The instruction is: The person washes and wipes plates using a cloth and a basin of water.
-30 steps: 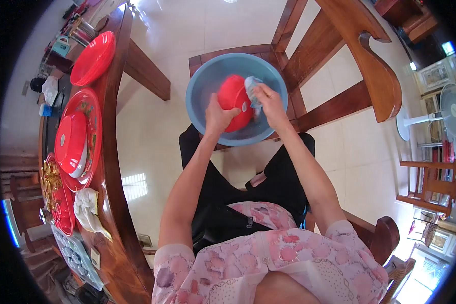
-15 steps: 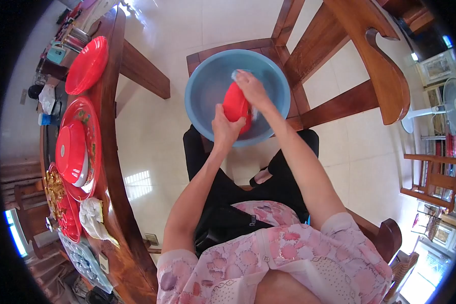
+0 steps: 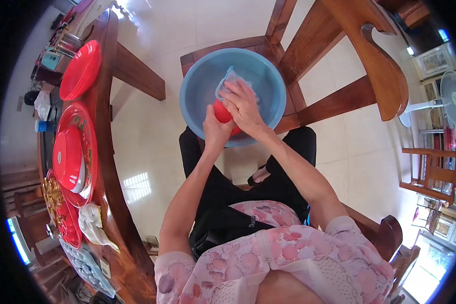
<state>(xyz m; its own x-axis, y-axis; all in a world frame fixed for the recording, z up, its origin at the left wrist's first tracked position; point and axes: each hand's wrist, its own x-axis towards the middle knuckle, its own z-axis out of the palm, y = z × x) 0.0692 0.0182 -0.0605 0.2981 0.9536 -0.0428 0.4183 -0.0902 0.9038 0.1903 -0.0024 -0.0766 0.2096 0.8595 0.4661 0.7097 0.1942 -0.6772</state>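
You're holding the red dish (image 3: pixel 222 111) inside the blue basin (image 3: pixel 197 83), toward its near side, and your hands are covering most of its shape. Your left hand (image 3: pixel 218 129) is closing around the near-left edge, thumb along the side, the other fingertips hidden. Your right hand (image 3: pixel 243 105) is lying over the dish with the fingers slightly curved, pinning the pale blue cloth (image 3: pixel 231 76) against it; how tightly they're gripping the cloth, you can't tell from here.

The left hand looks to be doing most of the holding, so here's the risk: if the dish is wet, a hard push from the right could be sliding it out of that hold and dropping it into the basin. The cloth is poking out beyond your fingertips, so it could be bunching or slipping loose. And the basin is resting on the wooden seat (image 3: pixel 191 57), its near rim sitting by your knees; leaning heavily on that side could be tilting it toward your lap.
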